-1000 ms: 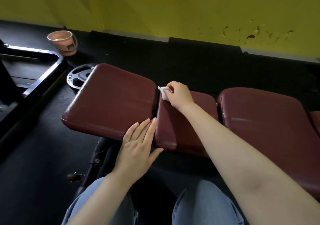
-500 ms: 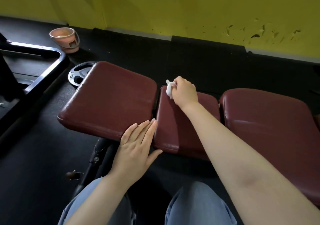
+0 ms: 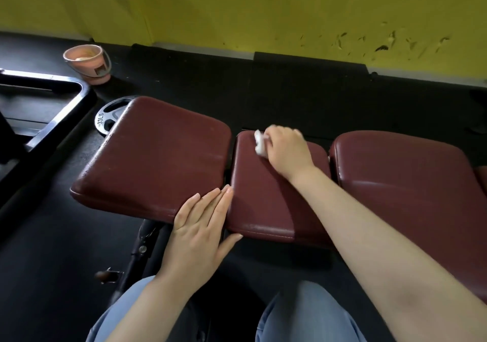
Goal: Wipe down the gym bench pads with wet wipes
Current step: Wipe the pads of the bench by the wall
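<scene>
Three dark red bench pads lie side by side: a wide left pad (image 3: 155, 157), a narrow middle pad (image 3: 261, 199) and a large right pad (image 3: 411, 183). My right hand (image 3: 286, 149) grips a crumpled white wet wipe (image 3: 260, 145) and holds it against the far end of the middle pad. My left hand (image 3: 200, 225) lies flat with straight fingers on the near right corner of the left pad, thumb reaching toward the middle pad's near edge.
A pink bucket (image 3: 88, 63) stands on the black floor at the far left by the yellow wall (image 3: 263, 9). A weight plate (image 3: 109, 118) lies behind the left pad. A black metal frame (image 3: 52, 109) runs along the left. The bench's frame (image 3: 139, 249) and my knees are below.
My right hand has moved with the wipe from the far left corner of the middle pad a little rightward and toward me. My left hand has stayed in place.
</scene>
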